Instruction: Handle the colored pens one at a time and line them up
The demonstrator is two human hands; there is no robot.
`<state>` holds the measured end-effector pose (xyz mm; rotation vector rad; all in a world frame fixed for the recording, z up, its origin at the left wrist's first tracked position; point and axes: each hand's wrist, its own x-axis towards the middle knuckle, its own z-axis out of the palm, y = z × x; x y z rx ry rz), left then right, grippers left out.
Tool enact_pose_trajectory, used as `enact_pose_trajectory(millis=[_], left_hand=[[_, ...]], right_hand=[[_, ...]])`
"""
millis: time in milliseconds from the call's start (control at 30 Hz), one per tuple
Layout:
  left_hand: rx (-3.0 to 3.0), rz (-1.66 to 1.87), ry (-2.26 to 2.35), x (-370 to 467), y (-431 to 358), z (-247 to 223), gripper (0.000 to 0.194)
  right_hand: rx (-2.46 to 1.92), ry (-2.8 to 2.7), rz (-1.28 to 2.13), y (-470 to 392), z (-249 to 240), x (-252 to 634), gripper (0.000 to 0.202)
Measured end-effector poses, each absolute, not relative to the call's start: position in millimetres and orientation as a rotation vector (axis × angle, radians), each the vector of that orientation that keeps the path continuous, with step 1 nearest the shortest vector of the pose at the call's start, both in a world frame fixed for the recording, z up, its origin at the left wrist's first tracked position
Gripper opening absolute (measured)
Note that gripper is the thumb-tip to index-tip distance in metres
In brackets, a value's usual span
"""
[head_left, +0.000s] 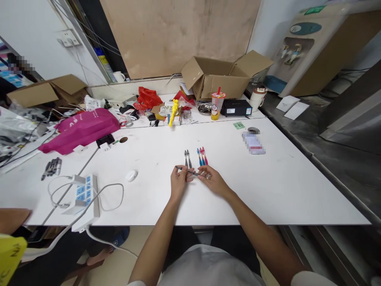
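Two dark pens (189, 159) and some coloured pens (205, 157) already lie grouped on the table (253, 190), while a third dark pen, pinched between left hand (178, 180) and right hand (214, 180), is not yet released.

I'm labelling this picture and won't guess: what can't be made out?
Head view:
Held pen: partly covered by the left hand and right hand; any print too small.
Magenta bag: contents hidden by its fabric.
Item beside tape roll: blurred by pixelation.
Lower-left yellow object: cut off by left edge.

Pale walls (32, 24) flank a tan panel (184, 35) behind the white table (274, 186).
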<state>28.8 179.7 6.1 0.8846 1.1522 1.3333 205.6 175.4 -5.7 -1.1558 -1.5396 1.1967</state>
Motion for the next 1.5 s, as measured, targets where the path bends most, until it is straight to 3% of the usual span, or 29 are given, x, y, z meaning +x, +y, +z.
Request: enact_pose_trajectory(millis=[500, 733, 933, 1300, 1500], left_hand=[[0.862, 1.343, 1.189, 29.7, 179.1, 6.9, 0.048], [0.883, 1.338, 1.191, 30.8, 178.8, 6.0, 0.046], [0.904, 1.342, 1.219, 31.3, 178.9, 6.5, 0.047], [0.908, 1.382, 1.209, 30.6, 177.8, 11.0, 0.048], [0.943, 1.283, 1.042, 29.0, 176.9, 9.7, 0.047]], right_hand=[[-1.271, -1.558, 1.039, 171.2, -0.7, 203.6, 0.031], [-1.138, -1.67, 0.925, 173.6, -4.5, 205.5, 0.016], [-1.129, -1.737, 0.882, 172.1, -4.5, 205.4, 0.024], [-1.052, -1.764, 0.764, 173.6, -9.0, 204.4, 0.01], [-1.057, -1.685, 0.801, 173.2, -8.5, 205.4, 0.017]])
